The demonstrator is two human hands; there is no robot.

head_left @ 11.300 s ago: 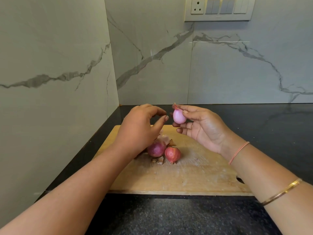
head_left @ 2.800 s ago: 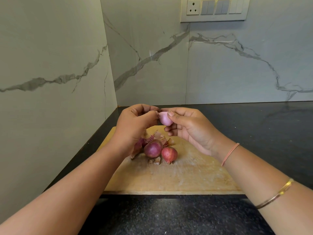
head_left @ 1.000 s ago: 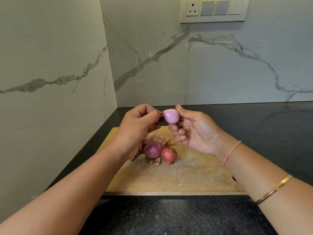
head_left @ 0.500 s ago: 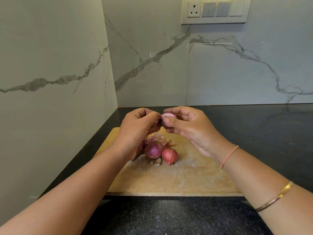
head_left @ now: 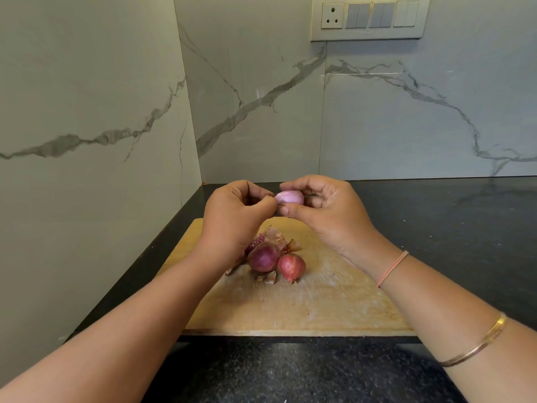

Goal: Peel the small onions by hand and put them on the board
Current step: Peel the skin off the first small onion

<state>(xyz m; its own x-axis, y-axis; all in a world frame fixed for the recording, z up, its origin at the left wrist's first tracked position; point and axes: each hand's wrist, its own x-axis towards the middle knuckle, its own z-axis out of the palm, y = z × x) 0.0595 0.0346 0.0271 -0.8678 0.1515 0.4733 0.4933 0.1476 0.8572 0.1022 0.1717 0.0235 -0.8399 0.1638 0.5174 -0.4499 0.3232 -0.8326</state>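
Head view: the fingers [head_left: 286, 210] of the right hand [head_left: 325, 210] are clamped on a pale pink peeled onion [head_left: 290, 197], thumb under it and forefinger curled over its top, holding it in the air above the far edge of the wooden cutting board [head_left: 319, 309]. The left hand [head_left: 235, 216] meets it from the other side, its thumb and forefinger pinched together at the onion's left tip; whether they grip a shred of skin there cannot be told. Below the hands, on the board, lie two unpeeled onions side by side and touching: a darker purple onion [head_left: 263, 258] on the left and a redder onion [head_left: 291, 267] on the right. Loose dry onion skins [head_left: 283, 242] lie behind and around them, some partly hidden by the left wrist. The board rests on a black speckled bench [head_left: 450, 234] set into a corner of grey-veined marble wall [head_left: 87, 112]. A thin pink band [head_left: 392, 268] circles the right wrist, and a gold bangle [head_left: 476, 343] sits further up the forearm. A switch panel with a socket [head_left: 369, 17] is mounted on the back wall.
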